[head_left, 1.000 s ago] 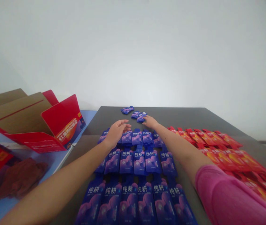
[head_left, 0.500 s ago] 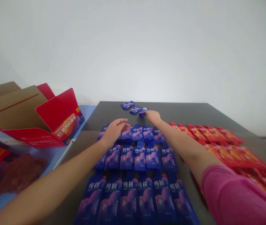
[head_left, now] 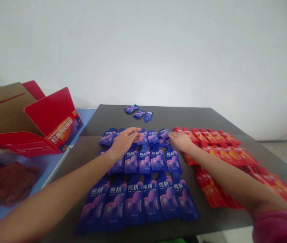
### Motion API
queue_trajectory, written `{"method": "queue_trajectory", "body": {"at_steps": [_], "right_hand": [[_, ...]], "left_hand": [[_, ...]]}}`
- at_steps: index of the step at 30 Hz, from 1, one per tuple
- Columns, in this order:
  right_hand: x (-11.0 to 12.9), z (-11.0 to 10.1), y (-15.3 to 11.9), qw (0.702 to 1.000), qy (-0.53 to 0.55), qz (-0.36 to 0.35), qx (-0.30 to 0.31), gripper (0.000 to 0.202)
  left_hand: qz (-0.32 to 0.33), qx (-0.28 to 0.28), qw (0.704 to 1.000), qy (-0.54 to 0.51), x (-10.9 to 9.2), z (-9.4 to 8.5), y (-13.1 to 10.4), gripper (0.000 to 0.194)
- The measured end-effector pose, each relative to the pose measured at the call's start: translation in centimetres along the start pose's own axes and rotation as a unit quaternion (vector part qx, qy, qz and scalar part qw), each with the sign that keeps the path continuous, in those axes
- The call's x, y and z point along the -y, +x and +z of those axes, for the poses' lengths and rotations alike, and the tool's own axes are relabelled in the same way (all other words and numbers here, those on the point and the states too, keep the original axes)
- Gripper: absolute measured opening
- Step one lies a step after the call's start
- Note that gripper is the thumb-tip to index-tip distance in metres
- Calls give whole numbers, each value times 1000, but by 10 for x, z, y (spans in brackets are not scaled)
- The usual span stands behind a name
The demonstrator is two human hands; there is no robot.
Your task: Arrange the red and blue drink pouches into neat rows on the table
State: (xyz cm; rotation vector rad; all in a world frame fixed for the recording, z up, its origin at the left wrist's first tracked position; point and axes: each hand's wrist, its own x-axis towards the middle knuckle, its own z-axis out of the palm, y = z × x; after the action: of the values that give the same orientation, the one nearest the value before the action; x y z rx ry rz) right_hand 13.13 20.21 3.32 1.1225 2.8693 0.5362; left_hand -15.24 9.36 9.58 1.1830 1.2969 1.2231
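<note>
Blue-purple drink pouches [head_left: 145, 160] lie in three rows on a dark table. At the right end of the far row, my right hand [head_left: 181, 140] grips a small blue pouch [head_left: 163, 133] by its edge. It overlaps the pouch beneath it. My left hand [head_left: 126, 141] hovers over the left part of the far row, fingers loosely bent and apart, holding nothing. It hides part of the pouches below it. Farther back lie several loose blue pouches [head_left: 139, 114]; the rightmost one [head_left: 148, 116] shows its back.
Rows of red-orange pouches [head_left: 222, 153] lie on the right of the dark table [head_left: 184, 118], partly under my right forearm. On the left, an open red cardboard box [head_left: 49, 118] and a crumpled brown-red item [head_left: 9, 184] rest on a blue surface [head_left: 87, 116].
My right hand has come back from the loose pouches to the far row's right end, bringing a blue pouch. My left hand stays over the far row. The view has shifted slightly.
</note>
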Motion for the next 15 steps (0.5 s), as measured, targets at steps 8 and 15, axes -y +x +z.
{"method": "queue_trajectory", "body": {"at_steps": [8, 15], "right_hand": [[12, 15, -6, 998, 4, -59, 12, 30], [6, 2, -8, 996, 28, -61, -52, 37]], "left_hand": [[-2, 7, 1000, 26, 1, -2, -15, 24], [31, 22, 995, 91, 12, -6, 13, 25]]}}
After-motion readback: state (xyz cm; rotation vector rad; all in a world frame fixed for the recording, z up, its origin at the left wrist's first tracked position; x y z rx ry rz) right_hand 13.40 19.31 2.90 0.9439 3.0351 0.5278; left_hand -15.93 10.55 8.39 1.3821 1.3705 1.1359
